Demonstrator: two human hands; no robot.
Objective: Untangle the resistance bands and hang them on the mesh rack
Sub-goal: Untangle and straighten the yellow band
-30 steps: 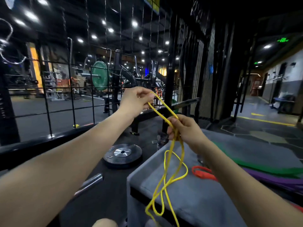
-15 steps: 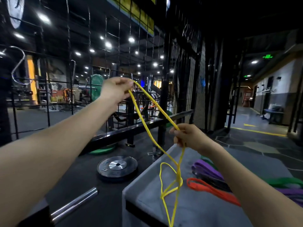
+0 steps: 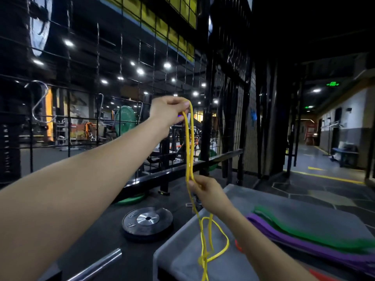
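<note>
The left hand (image 3: 168, 110) holds the top of the yellow band (image 3: 189, 142) in a clenched grip, raised near the mesh rack (image 3: 129, 82). Below that grip the band's strands run down to the right hand (image 3: 205, 191), which pinches them together. Under the right grip a twisted loop hangs, so the untangling looks unfinished. Nothing appears hung yet; an S-hook (image 3: 38, 102) sits well left of the upper grip. The purple band (image 3: 300, 240) and green band (image 3: 316, 230) lie on the desk (image 3: 304, 209), right of the lower grip.
</note>
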